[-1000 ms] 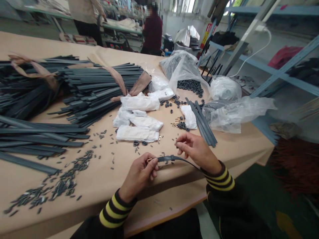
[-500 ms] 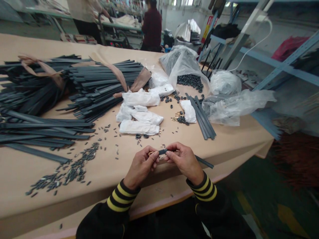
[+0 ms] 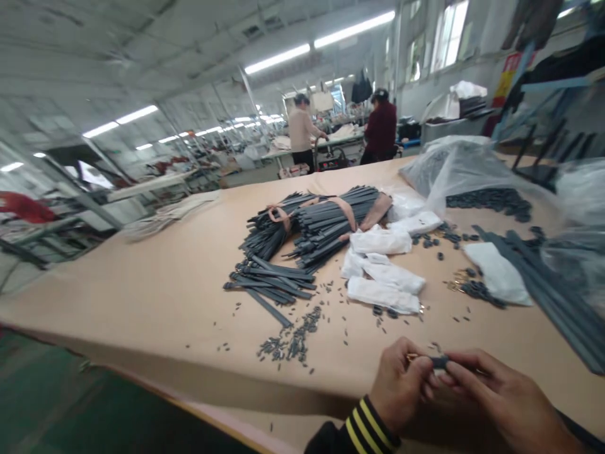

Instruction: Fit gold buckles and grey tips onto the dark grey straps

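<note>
Low at the right, both hands meet over the near part of the paper-covered table. My left hand is closed in a pinch on the end of a dark grey belt, where a gold-coloured buckle shows beside the fingers. Close against it, my right hand pinches the same belt with thumb and fingers. A short stretch of the strap shows between the two hands. Its tail comes out beyond the right wrist. Whether a loop sits under the right fingertips, I cannot tell.
Left of my hands lies a scatter of small dark pieces. Loose straps and tied strap bundles lie behind. White packets, a plastic bag spilling dark loops and flat straps are farther right. Two people stand beyond.
The view has swung left and up, so the hands appear farther right and lower, and more of the room shows. Both hands keep their pinch on the belt.
</note>
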The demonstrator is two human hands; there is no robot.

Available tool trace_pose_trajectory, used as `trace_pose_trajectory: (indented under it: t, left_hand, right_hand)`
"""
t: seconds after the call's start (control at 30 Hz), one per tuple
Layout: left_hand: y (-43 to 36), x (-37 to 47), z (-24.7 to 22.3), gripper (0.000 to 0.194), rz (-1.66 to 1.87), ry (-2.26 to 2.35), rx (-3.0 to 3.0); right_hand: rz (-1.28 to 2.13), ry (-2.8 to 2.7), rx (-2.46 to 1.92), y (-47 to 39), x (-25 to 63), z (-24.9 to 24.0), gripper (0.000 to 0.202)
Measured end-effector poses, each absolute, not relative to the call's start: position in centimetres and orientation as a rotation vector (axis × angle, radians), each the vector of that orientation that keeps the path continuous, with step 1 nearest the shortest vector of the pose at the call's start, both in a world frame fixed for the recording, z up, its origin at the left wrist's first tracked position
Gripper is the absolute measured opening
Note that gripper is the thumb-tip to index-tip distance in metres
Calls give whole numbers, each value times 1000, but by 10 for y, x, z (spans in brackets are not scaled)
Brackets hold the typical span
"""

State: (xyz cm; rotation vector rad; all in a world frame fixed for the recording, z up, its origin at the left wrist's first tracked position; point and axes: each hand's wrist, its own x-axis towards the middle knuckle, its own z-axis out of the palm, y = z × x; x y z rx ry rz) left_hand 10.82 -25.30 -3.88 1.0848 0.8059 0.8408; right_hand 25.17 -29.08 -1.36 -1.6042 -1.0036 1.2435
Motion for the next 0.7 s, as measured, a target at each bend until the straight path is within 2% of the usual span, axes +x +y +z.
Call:
trace_pose_trajectory:
  t: [0.2,0.43,0.6,0.7]
  left_hand:
    - [-259,115,-37,30,915,841,1080]
    - [-257,114,-38,39,883,705,955]
    - [-257,111,-40,37,851,696,1006]
    - [-257,110,-38,32,818,714,1067]
  right_hand:
    - [1240,-987,-1633,-294,253,-18,35]
    - [1364,-1037,-1448,-292,252,-11,29]
    - [1482,-1063,-1430,-294,259,-9,26]
    - [1399,-1115,-1431,-295,260,-8,23]
